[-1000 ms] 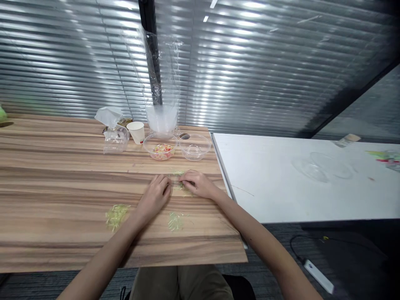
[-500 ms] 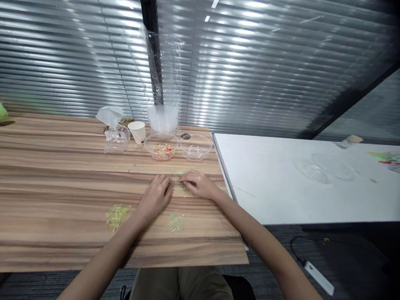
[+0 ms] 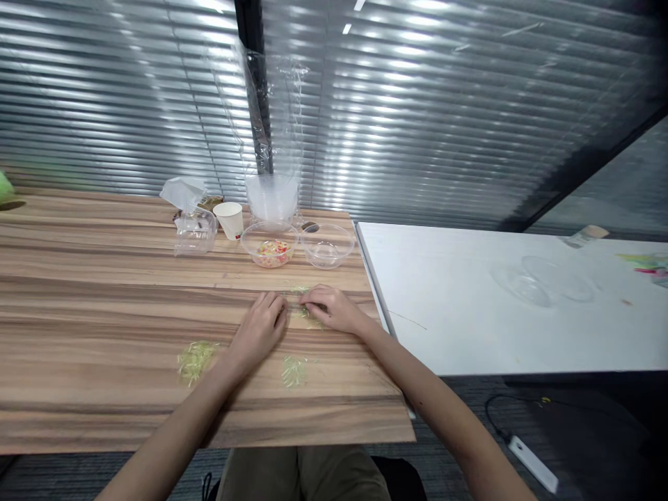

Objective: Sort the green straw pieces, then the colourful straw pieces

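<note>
My left hand point(image 3: 262, 321) rests on the wooden table with its fingers curled together; what they hold, if anything, is hidden. Just right of it, my right hand point(image 3: 334, 307) is closed in a pinch over a loose pile of thin green-yellow strips point(image 3: 313, 322), partly covered by the fingers. Anything in that pinch is too small to make out. Closer to me lies a small fan of pale green strips point(image 3: 293, 371). A larger heap of yellow-green strips point(image 3: 195, 360) sits beside my left forearm.
Behind my hands stand a clear bowl of red, orange and yellow bits point(image 3: 274, 253) and another clear bowl point(image 3: 327, 249). A paper cup point(image 3: 229, 220), a clear plastic box point(image 3: 195, 233) and a tall plastic bag of bowls point(image 3: 272, 198) are farther back. A white table point(image 3: 449, 299) adjoins on the right.
</note>
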A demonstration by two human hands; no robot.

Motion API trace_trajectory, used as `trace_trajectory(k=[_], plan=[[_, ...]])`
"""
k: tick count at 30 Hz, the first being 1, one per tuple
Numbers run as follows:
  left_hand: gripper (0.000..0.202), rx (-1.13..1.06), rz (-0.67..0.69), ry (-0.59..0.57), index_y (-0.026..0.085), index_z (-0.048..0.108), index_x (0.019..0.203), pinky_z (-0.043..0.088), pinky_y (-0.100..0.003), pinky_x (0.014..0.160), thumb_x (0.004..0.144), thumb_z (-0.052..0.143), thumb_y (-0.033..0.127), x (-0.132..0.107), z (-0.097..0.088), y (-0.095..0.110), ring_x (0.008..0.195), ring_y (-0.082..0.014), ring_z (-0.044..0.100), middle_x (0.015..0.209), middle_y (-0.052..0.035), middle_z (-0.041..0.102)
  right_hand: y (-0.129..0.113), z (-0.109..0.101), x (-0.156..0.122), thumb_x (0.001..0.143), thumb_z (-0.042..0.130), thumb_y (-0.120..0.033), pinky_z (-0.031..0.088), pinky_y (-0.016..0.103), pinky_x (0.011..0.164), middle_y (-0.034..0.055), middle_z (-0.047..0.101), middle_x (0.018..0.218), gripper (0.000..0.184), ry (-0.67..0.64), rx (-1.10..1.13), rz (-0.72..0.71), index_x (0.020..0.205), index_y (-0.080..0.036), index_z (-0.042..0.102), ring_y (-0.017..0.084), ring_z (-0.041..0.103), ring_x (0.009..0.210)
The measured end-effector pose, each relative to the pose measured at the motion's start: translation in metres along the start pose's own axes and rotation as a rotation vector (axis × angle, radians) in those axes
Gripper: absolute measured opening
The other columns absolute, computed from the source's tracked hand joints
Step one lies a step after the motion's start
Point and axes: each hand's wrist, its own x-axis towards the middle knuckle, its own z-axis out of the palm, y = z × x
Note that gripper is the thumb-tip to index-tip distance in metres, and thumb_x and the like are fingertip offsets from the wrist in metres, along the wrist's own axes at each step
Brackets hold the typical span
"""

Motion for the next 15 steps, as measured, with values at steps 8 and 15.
trace_trajectory(k=[8,15], plan=[[0.017,-0.008,0.002,-0.019,0.02,0.049,0.081,0.046,-0.04,0.076,0.092,0.038,0.015,0.0011,-0.0002,0.0,0.083,-0.0251,0.051,0.084,-0.0077,0.056,-0.001,-0.0002,0.0011,0.09,0.052,-0.008,0.052,0.033,0.085,0.0083,0.073,0.099,0.024,-0.026,-0.031,-0.062,0.106,-0.017,0.068,0.02,0.065,0.093],[0.016,-0.008,0.009,-0.038,0.02,0.049,0.083,0.046,-0.04,0.077,0.093,0.037,0.016,0.001,0.0005,-0.001,0.085,-0.0249,0.051,0.086,-0.0077,0.056,0.0006,0.0013,0.0004,0.089,0.052,-0.007,0.052,0.032,0.085,0.0079,0.072,0.099,0.024,-0.02,-0.011,-0.06,0.104,-0.016,0.068,0.019,0.065,0.093]])
